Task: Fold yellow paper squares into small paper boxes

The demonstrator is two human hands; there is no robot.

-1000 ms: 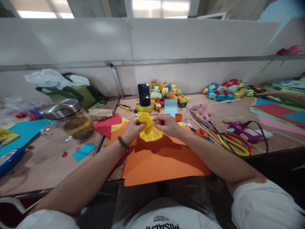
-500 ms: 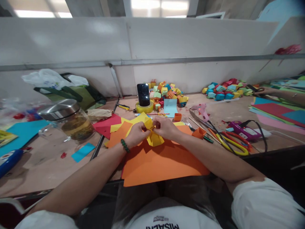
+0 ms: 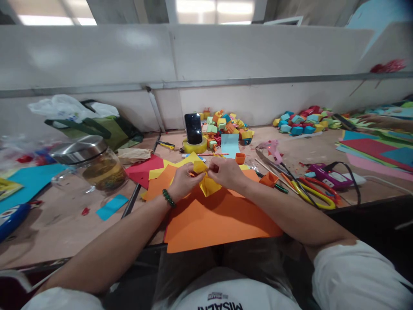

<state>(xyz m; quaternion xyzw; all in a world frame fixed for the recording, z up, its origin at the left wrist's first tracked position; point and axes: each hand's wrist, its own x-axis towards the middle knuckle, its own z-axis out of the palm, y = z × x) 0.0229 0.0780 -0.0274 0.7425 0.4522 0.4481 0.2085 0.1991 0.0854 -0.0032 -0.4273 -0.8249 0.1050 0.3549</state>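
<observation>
A folded piece of yellow paper is held up between my two hands, its creased faces pointing up and down. My left hand, with a green bead bracelet at the wrist, pinches its left side. My right hand grips it from the right with fingers pressed together; the fingertips are partly hidden. Beneath both hands lie orange paper sheets, with yellow sheets behind them. Close to my right hand stand a small orange folded box and another orange box.
A phone stands on a yellow tape roll before a heap of folded paper cubes. To the right are a pink glue gun, scissors and a purple power strip. A glass jug stands left. Another person's hand is far right.
My fingers have shifted slightly on the yellow paper, and its upper part is turned a little. The other person's hand at the far right has moved.
</observation>
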